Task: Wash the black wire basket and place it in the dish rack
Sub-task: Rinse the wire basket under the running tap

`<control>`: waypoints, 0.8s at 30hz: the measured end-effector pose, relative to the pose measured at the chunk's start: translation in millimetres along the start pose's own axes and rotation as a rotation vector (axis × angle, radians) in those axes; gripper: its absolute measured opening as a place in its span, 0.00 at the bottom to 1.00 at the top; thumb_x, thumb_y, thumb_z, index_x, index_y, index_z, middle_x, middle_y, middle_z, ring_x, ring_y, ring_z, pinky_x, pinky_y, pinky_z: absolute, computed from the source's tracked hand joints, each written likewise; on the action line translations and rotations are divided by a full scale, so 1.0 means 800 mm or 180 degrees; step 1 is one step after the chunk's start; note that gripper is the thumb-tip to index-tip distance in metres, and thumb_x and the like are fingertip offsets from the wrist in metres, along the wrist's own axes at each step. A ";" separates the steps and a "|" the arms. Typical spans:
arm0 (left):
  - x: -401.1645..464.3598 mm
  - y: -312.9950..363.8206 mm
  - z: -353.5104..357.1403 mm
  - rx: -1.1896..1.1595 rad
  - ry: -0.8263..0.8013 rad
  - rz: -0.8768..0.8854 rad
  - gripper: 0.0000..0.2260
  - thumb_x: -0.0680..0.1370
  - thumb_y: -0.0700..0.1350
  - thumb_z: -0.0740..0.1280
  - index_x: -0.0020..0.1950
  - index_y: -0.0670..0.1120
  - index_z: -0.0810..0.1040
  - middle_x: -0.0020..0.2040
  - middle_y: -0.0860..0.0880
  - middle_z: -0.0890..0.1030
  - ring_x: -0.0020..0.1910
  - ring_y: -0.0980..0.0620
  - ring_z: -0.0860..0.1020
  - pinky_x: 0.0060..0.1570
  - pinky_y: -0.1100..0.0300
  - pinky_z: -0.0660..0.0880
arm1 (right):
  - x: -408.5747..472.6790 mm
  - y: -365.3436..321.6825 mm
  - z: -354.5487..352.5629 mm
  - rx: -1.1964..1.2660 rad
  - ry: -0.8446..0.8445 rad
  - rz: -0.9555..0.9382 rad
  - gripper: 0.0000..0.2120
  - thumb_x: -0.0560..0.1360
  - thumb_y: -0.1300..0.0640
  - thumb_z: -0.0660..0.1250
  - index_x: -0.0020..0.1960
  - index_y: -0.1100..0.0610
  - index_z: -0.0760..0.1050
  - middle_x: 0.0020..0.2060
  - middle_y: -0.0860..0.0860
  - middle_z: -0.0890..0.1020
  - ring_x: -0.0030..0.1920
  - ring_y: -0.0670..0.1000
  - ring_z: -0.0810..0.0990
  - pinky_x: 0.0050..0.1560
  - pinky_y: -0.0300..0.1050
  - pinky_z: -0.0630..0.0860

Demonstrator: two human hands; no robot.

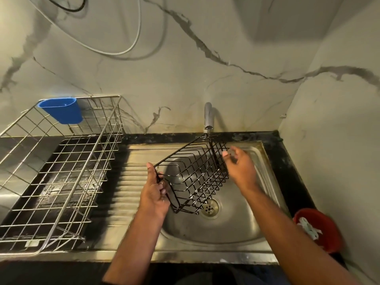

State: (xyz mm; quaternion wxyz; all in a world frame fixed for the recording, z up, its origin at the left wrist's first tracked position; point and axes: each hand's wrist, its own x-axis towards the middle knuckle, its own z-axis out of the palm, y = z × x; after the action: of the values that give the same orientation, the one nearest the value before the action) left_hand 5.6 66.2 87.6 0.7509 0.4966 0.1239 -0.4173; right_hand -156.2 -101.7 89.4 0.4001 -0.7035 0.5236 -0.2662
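Observation:
The black wire basket (193,173) hangs tilted over the steel sink (230,227), its far end raised under the tap (208,116). A thin stream of water falls from the tap onto that far end. My left hand (155,191) grips the basket's near left corner. My right hand (239,165) is at the basket's far right side with its fingers spread, touching or just off the wires. The silver wire dish rack (59,167) stands at the left on a black tray, with nothing in it.
A blue plastic cup holder (61,110) hangs on the rack's back rim. A red bowl (317,229) with white scraps sits at the right edge of the counter. The ribbed drainboard (127,182) lies between rack and sink. Marble-look walls close in behind and at the right.

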 end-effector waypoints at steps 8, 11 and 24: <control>-0.008 0.006 0.006 0.0071 -0.0014 -0.0250 0.24 0.78 0.67 0.60 0.33 0.51 0.65 0.18 0.54 0.63 0.15 0.59 0.59 0.25 0.63 0.59 | 0.030 0.028 -0.004 0.0388 -0.0976 0.0677 0.30 0.80 0.35 0.55 0.74 0.52 0.68 0.70 0.56 0.73 0.68 0.59 0.72 0.66 0.57 0.68; 0.002 0.007 0.001 0.0018 0.0091 -0.0398 0.24 0.78 0.67 0.62 0.32 0.50 0.67 0.18 0.55 0.64 0.15 0.59 0.58 0.19 0.66 0.60 | 0.026 0.035 -0.003 0.0741 -0.0782 0.0651 0.25 0.81 0.38 0.57 0.70 0.51 0.73 0.61 0.54 0.80 0.62 0.55 0.76 0.61 0.52 0.70; 0.037 0.038 -0.002 0.0316 -0.0448 -0.0062 0.37 0.75 0.64 0.67 0.68 0.34 0.73 0.46 0.42 0.83 0.44 0.47 0.82 0.51 0.52 0.80 | 0.021 0.046 -0.012 0.1337 -0.0528 0.0754 0.16 0.79 0.40 0.64 0.58 0.50 0.80 0.46 0.50 0.80 0.46 0.49 0.76 0.44 0.43 0.70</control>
State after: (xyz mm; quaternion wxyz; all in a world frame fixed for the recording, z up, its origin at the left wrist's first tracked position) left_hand 46.9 57.1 88.4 0.7281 0.5015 0.0548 -0.4641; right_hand -177.6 -125.4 62.6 0.6074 -0.5582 0.5010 -0.2618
